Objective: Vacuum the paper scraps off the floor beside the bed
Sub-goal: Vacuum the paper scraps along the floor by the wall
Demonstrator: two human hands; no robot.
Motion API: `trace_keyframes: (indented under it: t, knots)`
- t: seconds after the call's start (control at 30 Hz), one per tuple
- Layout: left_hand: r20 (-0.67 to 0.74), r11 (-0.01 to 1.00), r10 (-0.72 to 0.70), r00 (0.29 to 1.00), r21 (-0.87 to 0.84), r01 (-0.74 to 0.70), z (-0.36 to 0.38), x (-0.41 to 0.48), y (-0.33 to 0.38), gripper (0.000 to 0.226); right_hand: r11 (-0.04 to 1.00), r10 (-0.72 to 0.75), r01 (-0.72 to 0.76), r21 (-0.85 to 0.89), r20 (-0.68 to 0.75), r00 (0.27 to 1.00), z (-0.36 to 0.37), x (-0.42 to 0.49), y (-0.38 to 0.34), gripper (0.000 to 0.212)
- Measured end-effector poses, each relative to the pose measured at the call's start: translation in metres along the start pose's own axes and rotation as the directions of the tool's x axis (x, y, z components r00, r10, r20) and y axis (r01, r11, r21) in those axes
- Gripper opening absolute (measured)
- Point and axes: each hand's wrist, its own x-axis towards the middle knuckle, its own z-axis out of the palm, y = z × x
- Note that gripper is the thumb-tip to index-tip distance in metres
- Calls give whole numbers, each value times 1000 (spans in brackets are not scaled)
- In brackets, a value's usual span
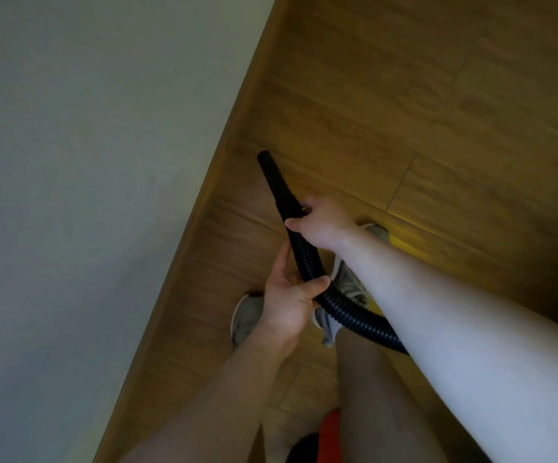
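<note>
Head cam: right hand (324,222) grips black nozzle (275,185), left hand (291,302) wraps ribbed hose (337,312), tip over wood floor (438,111).

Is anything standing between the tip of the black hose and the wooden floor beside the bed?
Nothing visible does. The hose points its tip at bare floor along the bed edge, with the left hand, the right hand and the shoes behind that tip. No paper scraps show in this view.
</note>
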Motion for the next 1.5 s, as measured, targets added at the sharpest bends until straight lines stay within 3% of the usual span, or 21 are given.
trace_keyframes:
  t: [0.2, 0.5, 1.0, 1.13, 1.37, 1.5]
  knots:
    - [31, 1000, -26, 999, 5, 26, -60, -10, -25, 90, 998, 22, -23, 53, 8, 1000, 60, -13, 3, 40]
    - [-17, 995, -36, 999, 88, 38, -130, -48, -66, 90, 999, 24, -25, 48, 29, 999, 136, -53, 12, 27]
    - [-54, 998, 17, 998, 68, -13, -164, -84, -113, 90, 999, -35, 36, -12, 63, 997, 192, -86, 29, 29]
    - [-60, 999, -3, 998, 35, 5, -170, -103, -124, 88, 999, -28, 30, -27, 77, 997, 204, -104, 39, 23]
    - [-68, 999, -53, 996, -3, 53, -196, -123, -155, 86, 999, 27, -22, -38, 143, 989, 245, -124, 54, 31]
    - [-46, 996, -57, 997, 71, 60, -225, -126, -170, 84, 999, 52, -53, 7, 135, 990, 273, -131, 62, 36]
